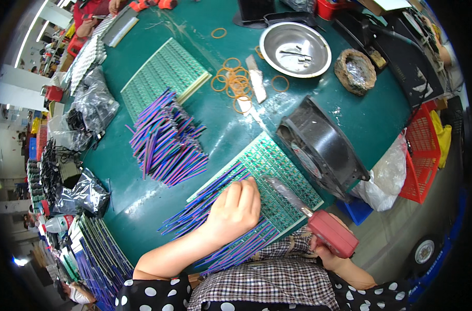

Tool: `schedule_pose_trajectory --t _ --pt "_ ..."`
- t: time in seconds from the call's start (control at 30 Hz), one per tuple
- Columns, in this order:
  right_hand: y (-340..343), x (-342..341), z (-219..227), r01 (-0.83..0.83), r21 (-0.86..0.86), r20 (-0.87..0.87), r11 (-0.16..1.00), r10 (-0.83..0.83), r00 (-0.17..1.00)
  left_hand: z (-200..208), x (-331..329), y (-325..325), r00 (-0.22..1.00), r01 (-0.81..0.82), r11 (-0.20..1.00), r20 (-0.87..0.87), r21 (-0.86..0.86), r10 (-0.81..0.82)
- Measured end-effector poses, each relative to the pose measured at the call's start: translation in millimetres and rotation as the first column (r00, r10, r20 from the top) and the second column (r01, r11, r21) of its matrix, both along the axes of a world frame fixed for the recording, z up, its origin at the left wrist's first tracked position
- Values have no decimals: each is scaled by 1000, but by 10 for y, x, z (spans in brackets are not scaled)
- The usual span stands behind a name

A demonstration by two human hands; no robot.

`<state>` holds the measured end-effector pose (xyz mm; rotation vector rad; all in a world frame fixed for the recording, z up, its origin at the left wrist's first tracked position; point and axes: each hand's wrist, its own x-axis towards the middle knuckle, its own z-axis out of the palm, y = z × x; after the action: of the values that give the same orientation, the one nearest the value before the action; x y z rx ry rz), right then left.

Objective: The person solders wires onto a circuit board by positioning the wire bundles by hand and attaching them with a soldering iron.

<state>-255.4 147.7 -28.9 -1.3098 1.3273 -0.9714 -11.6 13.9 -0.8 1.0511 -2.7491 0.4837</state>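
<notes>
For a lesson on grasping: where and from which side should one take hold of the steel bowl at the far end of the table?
Grip the steel bowl by its rolled rim, on the near side, from above. The rim stands free there, while small metal parts lie inside.
</notes>
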Motion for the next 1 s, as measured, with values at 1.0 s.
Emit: schedule_pose_trajectory --t 1.0 --pt "125 -16 58 161 76 57 984 -166 985 323 27 -58 809 -41 803 -452 595 376"
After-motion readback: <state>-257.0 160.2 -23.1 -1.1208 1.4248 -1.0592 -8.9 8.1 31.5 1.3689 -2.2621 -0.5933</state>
